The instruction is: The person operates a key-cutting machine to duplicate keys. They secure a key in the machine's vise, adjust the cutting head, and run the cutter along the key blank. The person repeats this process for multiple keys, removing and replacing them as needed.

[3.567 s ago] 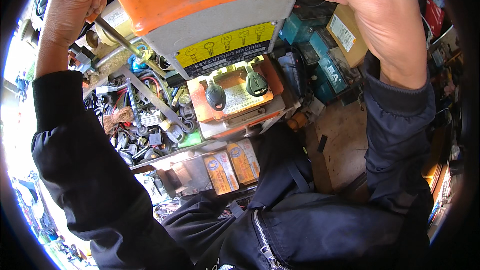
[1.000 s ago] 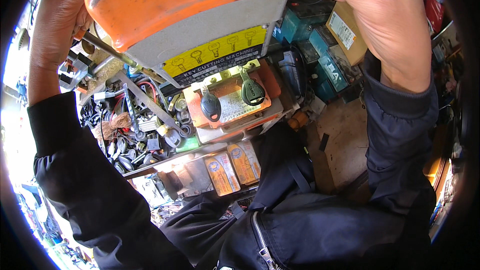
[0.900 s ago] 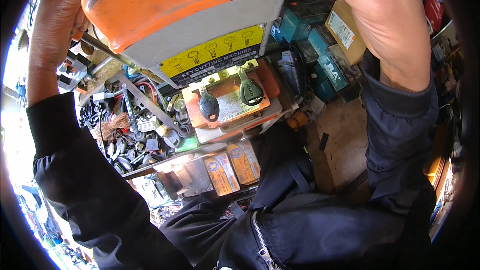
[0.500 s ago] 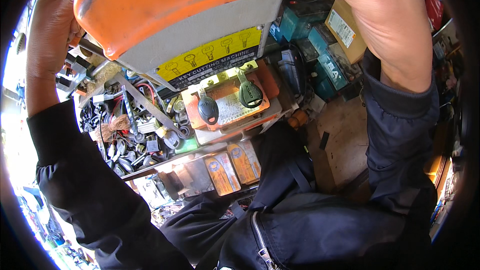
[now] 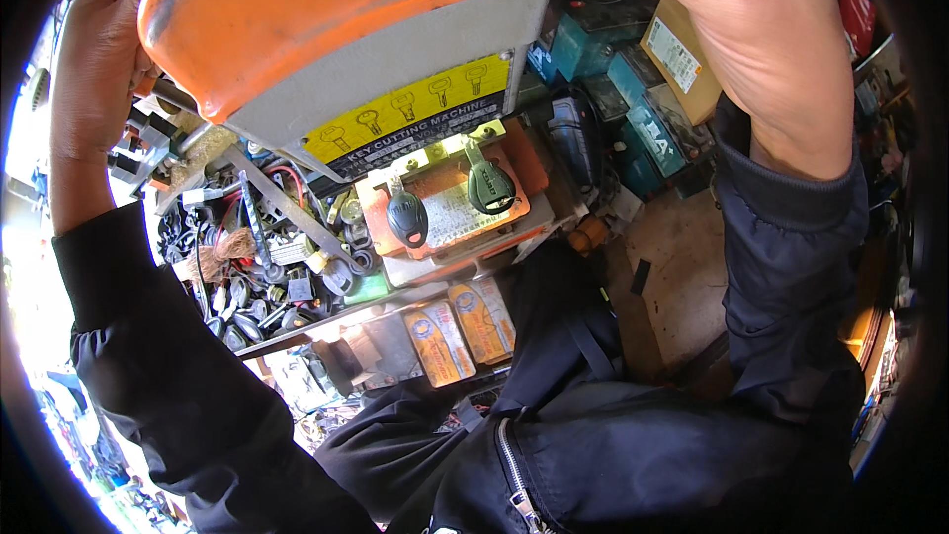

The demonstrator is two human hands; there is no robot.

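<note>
A key cutting machine (image 5: 395, 49) with an orange hood and grey body stands before me, key drawings on its yellow label. Below the label, two keys with black heads, a left one (image 5: 406, 219) and a right one (image 5: 491, 188), stick out side by side from the clamps, blades held. My left hand (image 5: 94, 89) is at the machine's left side, fingers curled by a metal shaft with an orange end (image 5: 146, 86); what they grip is mostly hidden. My right hand (image 5: 751, 30) is closed at the hood's right end, its fingertips hidden by the frame edge and the machine.
Loose keys, remotes and tools (image 5: 267, 287) crowd the bench at left. Two orange-and-white packets (image 5: 439, 346) lie below the machine. Teal boxes (image 5: 647, 124) and a cardboard box (image 5: 675, 57) sit at right. My dark-trousered legs (image 5: 583, 366) are close under the bench.
The machine, with the keys, appears slightly further left and higher in the picture. Both hands keep nearly the same places and grips.
</note>
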